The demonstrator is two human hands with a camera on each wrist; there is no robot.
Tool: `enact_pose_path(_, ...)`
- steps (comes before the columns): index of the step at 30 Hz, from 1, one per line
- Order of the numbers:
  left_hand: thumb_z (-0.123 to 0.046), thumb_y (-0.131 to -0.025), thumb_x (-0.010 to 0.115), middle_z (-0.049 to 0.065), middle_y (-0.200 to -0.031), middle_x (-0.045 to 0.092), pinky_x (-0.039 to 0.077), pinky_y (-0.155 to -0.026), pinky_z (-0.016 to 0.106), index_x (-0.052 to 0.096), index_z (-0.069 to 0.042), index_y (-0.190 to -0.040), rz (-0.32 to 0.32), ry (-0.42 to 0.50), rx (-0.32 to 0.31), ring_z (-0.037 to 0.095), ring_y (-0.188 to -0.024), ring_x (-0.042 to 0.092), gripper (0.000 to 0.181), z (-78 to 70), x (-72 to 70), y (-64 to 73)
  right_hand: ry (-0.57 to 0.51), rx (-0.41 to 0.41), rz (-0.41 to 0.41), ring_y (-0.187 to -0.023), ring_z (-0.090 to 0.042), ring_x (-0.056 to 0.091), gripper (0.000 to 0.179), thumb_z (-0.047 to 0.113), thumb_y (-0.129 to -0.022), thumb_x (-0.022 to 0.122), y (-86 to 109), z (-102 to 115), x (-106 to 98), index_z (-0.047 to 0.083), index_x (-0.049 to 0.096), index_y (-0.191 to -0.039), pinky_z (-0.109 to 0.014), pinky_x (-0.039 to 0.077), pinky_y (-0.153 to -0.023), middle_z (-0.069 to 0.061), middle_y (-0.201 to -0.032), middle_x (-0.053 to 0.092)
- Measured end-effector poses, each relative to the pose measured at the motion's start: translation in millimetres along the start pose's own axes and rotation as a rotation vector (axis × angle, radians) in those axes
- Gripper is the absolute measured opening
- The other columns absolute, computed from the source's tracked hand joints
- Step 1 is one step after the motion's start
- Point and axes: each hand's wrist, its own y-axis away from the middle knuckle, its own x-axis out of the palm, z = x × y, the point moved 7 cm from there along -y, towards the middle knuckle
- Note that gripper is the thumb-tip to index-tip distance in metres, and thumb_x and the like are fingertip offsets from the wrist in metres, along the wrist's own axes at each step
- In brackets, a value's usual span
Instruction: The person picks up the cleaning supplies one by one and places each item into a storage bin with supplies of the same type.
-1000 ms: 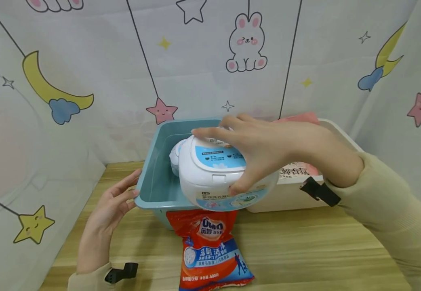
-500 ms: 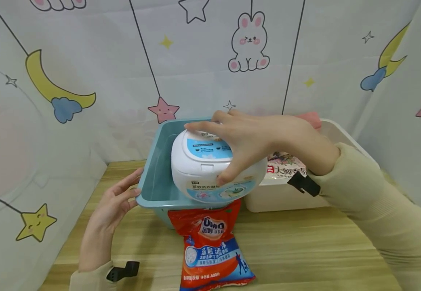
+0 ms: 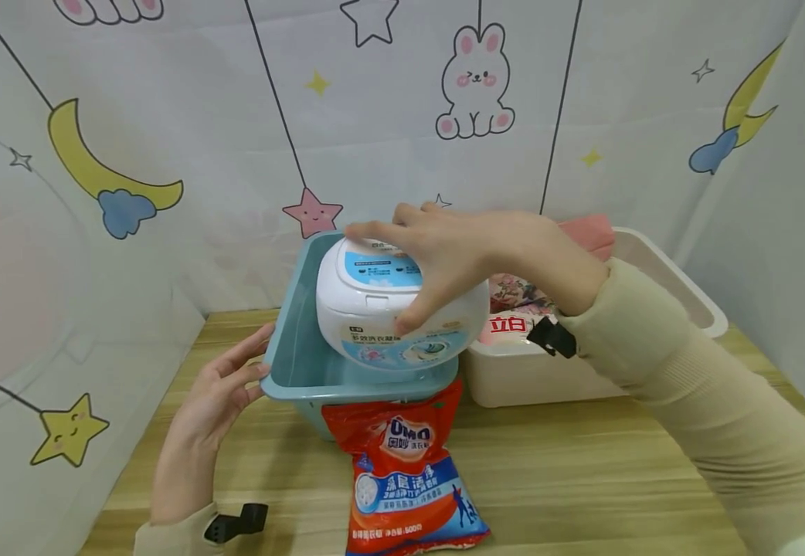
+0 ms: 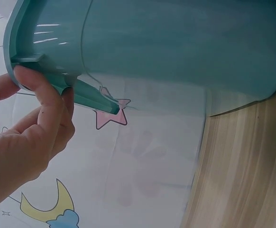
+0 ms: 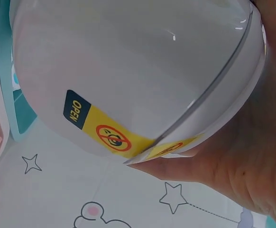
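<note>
My right hand [image 3: 444, 251] grips a white plastic tub of laundry pods [image 3: 347, 309] from above, thumb on its front and fingers over its lid. It hangs tilted in the mouth of the teal basin [image 3: 281, 328]. In the right wrist view, the tub's white side [image 5: 128, 61] with a yellow "OPEN" label fills most of the picture. My left hand [image 3: 218, 390] holds the basin's left rim; the left wrist view shows the thumb and curled fingers [image 4: 45, 107] at that rim. What lies beneath the tub in the basin is hidden.
A red and blue bag of OMO laundry powder [image 3: 405, 463] lies on the wooden table [image 3: 583, 463], against the basin's front. To the right stands a cream bin [image 3: 548, 382] holding a floral laundry packet [image 3: 510, 324] and something pink [image 3: 590, 234]. A printed curtain [image 3: 375, 116] hangs behind.
The right hand has carried the tub leftward and slightly back, further over the basin. More of the cream bin's contents now show. The left hand stays on the rim.
</note>
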Motion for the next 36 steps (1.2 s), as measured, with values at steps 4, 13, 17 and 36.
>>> enact_pose_path(4, -0.002, -0.096, 0.051, -0.003, -0.122, 0.053, 0.056, -0.082, 0.025, 0.040, -0.011, -0.147, 0.003, 0.007, 0.003, 0.009, -0.098, 0.064, 0.053, 0.9, 1.2, -0.5, -0.003, 0.002, 0.002, -0.120, -0.022, 0.038, 0.104, 0.065, -0.070, 0.070, -5.1, -0.1, -0.1, 0.044, 0.009, -0.151, -0.044, 0.049, -0.092, -0.002, -0.138, 0.038)
enact_pose_path(13, -0.003, -0.096, 0.052, -0.004, -0.122, 0.052, 0.055, -0.082, 0.025, 0.039, -0.010, -0.147, 0.005, 0.005, -0.001, 0.007, -0.098, 0.064, 0.054, -0.6, 1.8, -0.6, 0.002, 0.028, 0.014, -0.120, -0.023, 0.038, 0.106, 0.067, -0.070, 0.068, -16.5, 3.3, -0.1, 0.046, 0.004, -0.151, -0.045, 0.048, -0.092, -0.004, -0.138, 0.037)
enact_pose_path(17, -0.003, -0.096, 0.053, -0.003, -0.121, 0.052, 0.055, -0.082, 0.025, 0.038, -0.009, -0.148, -0.001, -0.001, 0.000, 0.007, -0.098, 0.064, 0.054, -1.7, 1.5, 0.1, 0.008, 0.048, 0.028, -0.122, -0.023, 0.036, 0.106, 0.069, -0.069, 0.067, -23.3, 4.9, 3.1, 0.047, 0.003, -0.150, -0.046, 0.049, -0.092, -0.003, -0.141, 0.035)
enact_pose_path(36, -0.003, -0.096, 0.052, -0.003, -0.122, 0.051, 0.056, -0.082, 0.025, 0.038, -0.010, -0.148, -0.020, -0.003, -0.015, 0.008, -0.099, 0.064, 0.054, 0.9, -0.1, -0.6, 0.010, 0.050, 0.075, -0.123, -0.028, 0.035, 0.106, 0.068, -0.070, 0.067, -46.1, 7.8, 26.7, 0.049, -0.001, -0.150, -0.050, 0.047, -0.095, -0.006, -0.146, 0.028)
